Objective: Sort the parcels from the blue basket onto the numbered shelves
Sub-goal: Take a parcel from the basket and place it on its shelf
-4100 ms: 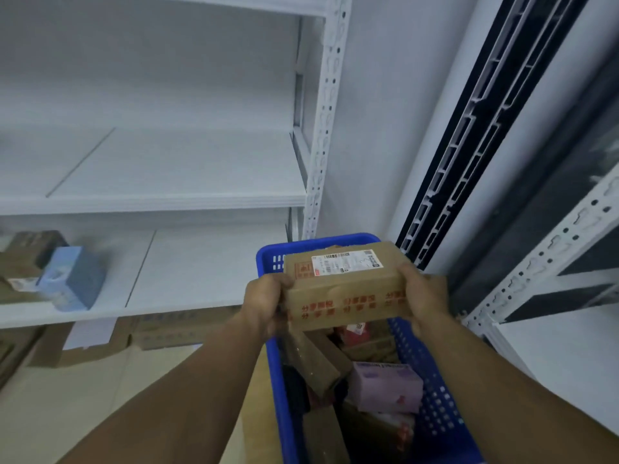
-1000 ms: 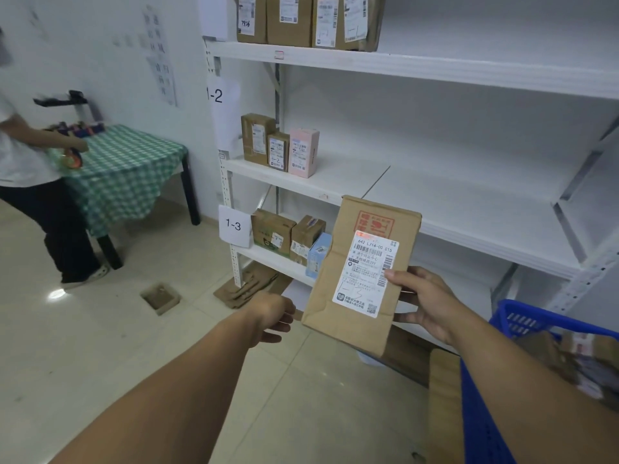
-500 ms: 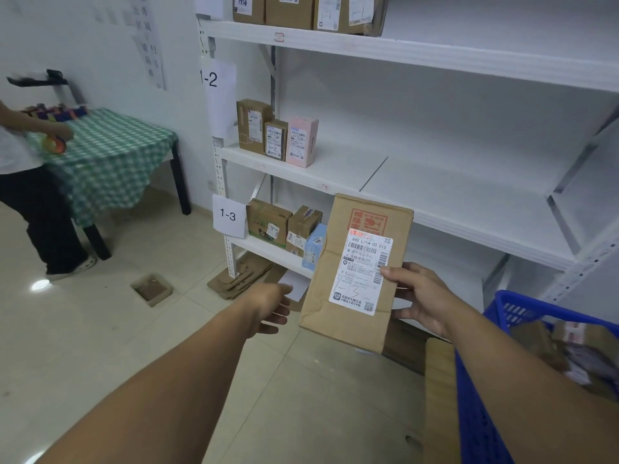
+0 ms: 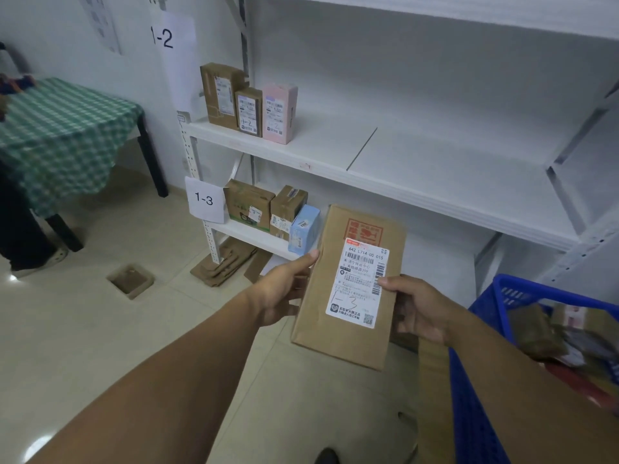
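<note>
Fingers point(image 4: 306, 259) of the left hand point(image 4: 284, 296) and right hand point(image 4: 418, 309) grasp the side edges of a flat brown parcel point(image 4: 338, 343) hand-marked 1-3; the blue basket point(image 4: 522, 289) at right holds more parcels point(image 4: 536, 333).

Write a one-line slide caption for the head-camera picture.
Left hand and right hand hold a brown parcel marked 1-3 near the 1-3 shelf.

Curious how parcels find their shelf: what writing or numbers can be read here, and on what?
"1-2": upper paper sign on the shelf post.
"1-3": lower paper sign, same post.
"642 L714-00 015": printed label on the brown parcel held by left hand and right hand.
"1-3": handwritten on that label.
"1-2": handwritten on the small brown box.
Remaining label print and wall sheets: too small to read.
</note>
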